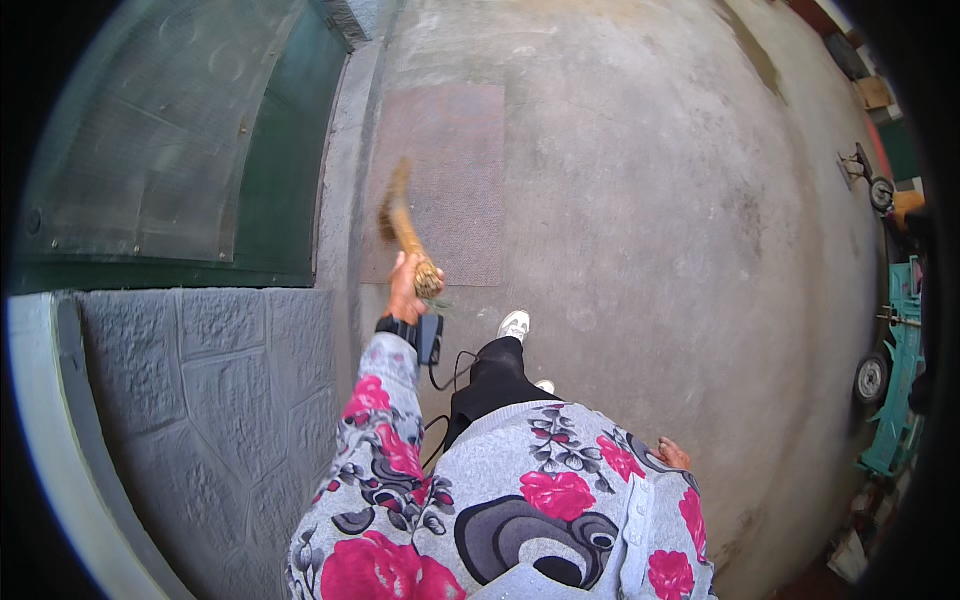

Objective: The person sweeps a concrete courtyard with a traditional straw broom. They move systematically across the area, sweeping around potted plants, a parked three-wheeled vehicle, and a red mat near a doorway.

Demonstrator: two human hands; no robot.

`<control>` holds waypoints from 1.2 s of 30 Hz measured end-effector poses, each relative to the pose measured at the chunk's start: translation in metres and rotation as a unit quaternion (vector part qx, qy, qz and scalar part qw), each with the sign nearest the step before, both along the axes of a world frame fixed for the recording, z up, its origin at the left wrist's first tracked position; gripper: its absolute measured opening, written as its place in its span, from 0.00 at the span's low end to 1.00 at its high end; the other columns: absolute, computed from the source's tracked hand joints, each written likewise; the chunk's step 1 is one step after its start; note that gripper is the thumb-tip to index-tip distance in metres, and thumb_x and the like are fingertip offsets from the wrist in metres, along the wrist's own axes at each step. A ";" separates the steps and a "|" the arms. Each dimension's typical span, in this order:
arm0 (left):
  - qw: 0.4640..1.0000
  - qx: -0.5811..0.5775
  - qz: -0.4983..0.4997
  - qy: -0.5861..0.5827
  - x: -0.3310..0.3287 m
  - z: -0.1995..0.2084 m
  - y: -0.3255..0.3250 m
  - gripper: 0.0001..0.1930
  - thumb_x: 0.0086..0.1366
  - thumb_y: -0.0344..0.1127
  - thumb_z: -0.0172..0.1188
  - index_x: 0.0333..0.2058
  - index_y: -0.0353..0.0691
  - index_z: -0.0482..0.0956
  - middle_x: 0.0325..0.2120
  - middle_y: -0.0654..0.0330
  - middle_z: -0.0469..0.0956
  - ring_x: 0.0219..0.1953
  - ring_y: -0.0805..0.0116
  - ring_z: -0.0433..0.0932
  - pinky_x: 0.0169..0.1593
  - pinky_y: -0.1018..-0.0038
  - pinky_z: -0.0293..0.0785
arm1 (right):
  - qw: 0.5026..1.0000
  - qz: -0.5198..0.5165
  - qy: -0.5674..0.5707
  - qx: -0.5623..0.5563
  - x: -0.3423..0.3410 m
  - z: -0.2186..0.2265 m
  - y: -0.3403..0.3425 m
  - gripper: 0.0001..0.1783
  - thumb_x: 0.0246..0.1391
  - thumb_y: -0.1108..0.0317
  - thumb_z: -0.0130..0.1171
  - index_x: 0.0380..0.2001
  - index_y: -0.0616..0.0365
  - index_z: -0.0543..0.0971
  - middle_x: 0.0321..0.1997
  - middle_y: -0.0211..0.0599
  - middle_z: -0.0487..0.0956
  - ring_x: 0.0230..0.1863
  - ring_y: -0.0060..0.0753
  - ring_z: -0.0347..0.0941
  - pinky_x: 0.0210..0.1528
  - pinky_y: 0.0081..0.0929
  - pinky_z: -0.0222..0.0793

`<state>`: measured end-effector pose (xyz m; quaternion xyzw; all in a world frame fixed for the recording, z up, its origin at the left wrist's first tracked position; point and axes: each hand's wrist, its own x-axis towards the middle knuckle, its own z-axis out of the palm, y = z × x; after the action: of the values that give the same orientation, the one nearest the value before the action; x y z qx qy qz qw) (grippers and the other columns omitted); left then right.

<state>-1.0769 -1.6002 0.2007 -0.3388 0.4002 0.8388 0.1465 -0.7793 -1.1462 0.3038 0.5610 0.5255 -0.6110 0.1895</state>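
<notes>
Grey sleeve (385,420) – pink flowers; tan broom (405,228).

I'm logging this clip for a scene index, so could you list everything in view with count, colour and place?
Hand broom: one, straw-brown, held up over the mat.
Door mat: one, reddish-brown, on the concrete by the door.
Door: one, dark green, upper left.
Stone-pattern wall: one, grey, lower left.
Concrete floor: one, grey, centre and right.
Wheeled cart: one, teal, right edge.
Shoe: one clearly seen, white, below the mat.
Left hand: gripping the broom, black wrist device.
Right hand: empty, at the side.
</notes>
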 end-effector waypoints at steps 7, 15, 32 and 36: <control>0.994 0.002 -0.043 -0.101 -0.100 -0.065 -0.007 0.07 0.52 0.35 0.50 0.24 0.40 0.64 0.18 0.56 0.68 0.18 0.63 0.71 0.19 0.67 0.71 | 0.998 -0.062 -0.008 -0.010 -0.020 0.017 -0.042 0.29 0.46 0.70 0.46 0.52 0.65 0.54 0.29 0.45 0.72 0.27 0.36 0.72 0.25 0.28 0.71; 0.970 0.157 -0.160 -0.096 -0.060 -0.044 0.139 0.14 0.50 0.35 0.52 0.34 0.39 0.61 0.21 0.53 0.67 0.21 0.66 0.70 0.20 0.74 0.69 | 0.994 -0.109 0.000 -0.010 0.000 0.025 -0.065 0.28 0.46 0.71 0.45 0.52 0.66 0.53 0.29 0.45 0.72 0.27 0.37 0.73 0.27 0.30 0.71; 0.848 0.193 -0.460 -0.181 0.002 0.040 0.114 0.19 0.59 0.41 0.44 0.46 0.37 0.61 0.31 0.56 0.68 0.28 0.65 0.72 0.28 0.77 0.72 | 0.993 -0.112 0.027 -0.007 0.075 -0.008 -0.023 0.21 0.48 0.69 0.47 0.46 0.65 0.63 0.27 0.42 0.75 0.27 0.32 0.74 0.24 0.20 0.70; 0.789 0.237 -0.430 -0.369 -0.021 0.019 0.135 0.23 0.55 0.43 0.42 0.44 0.32 0.60 0.27 0.45 0.65 0.23 0.67 0.67 0.23 0.80 0.69 | 0.987 -0.151 -0.003 -0.055 0.092 -0.003 -0.015 0.25 0.47 0.63 0.49 0.48 0.61 0.62 0.31 0.40 0.74 0.28 0.27 0.73 0.23 0.19 0.69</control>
<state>-1.0979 -1.4649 0.2192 -0.3700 0.2088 0.5687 0.7044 -0.6877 -1.1614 0.3006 0.6245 0.3993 -0.6590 0.1273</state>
